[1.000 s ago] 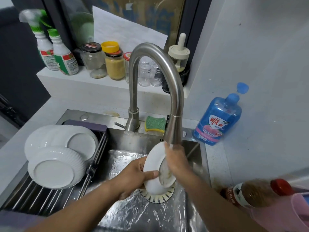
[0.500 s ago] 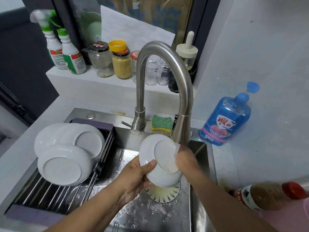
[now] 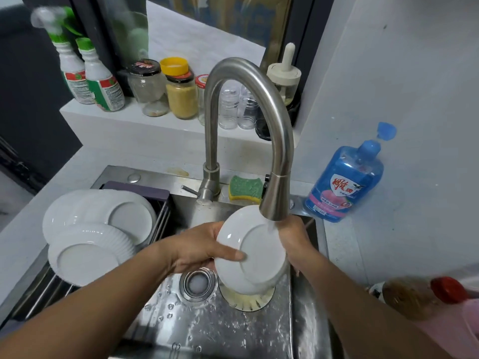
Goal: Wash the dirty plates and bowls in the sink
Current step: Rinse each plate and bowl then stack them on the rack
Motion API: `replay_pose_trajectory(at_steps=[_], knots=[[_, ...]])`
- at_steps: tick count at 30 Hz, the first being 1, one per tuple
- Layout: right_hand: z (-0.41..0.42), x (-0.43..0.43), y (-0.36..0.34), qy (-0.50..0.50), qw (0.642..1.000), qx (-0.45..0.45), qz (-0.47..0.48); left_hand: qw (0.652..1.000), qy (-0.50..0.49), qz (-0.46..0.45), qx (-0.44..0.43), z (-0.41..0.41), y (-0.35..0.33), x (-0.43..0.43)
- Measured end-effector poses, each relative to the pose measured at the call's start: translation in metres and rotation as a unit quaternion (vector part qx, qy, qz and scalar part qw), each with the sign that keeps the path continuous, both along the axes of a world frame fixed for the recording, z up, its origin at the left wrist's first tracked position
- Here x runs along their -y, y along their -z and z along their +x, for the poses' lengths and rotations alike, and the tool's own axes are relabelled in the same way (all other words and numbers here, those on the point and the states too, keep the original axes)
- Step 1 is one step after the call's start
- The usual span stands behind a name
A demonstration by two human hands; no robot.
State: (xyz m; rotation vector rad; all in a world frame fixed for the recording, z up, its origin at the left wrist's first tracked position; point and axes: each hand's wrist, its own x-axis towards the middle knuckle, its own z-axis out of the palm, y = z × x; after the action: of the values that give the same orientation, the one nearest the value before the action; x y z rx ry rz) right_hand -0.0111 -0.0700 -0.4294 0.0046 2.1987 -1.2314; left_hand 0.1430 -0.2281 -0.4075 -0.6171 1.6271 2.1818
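Head: bowl (image 3: 255, 255) tipped further (underside up); drain (image 3: 198, 283) seemingly uncovered.

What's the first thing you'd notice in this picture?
First, the white bowl in the middle, gripped by the left hand under the big silver tap, with the right hand behind it. Then the white plates on the rack at left, and the blue bottle at right.

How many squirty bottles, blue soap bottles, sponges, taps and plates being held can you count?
Spray bottles: 2
Blue soap bottle: 1
Sponge: 1
Tap: 1
White dish held by the left hand: 1
Total: 6
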Motion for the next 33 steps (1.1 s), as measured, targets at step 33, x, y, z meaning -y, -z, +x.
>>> replay_pose_trajectory(at_steps=[33], knots=[[0.051, 0.023, 0.027, 0.314, 0.909, 0.22, -0.165, 0.863, -0.395, 0.309, -0.063, 0.016, 0.03, -0.069]])
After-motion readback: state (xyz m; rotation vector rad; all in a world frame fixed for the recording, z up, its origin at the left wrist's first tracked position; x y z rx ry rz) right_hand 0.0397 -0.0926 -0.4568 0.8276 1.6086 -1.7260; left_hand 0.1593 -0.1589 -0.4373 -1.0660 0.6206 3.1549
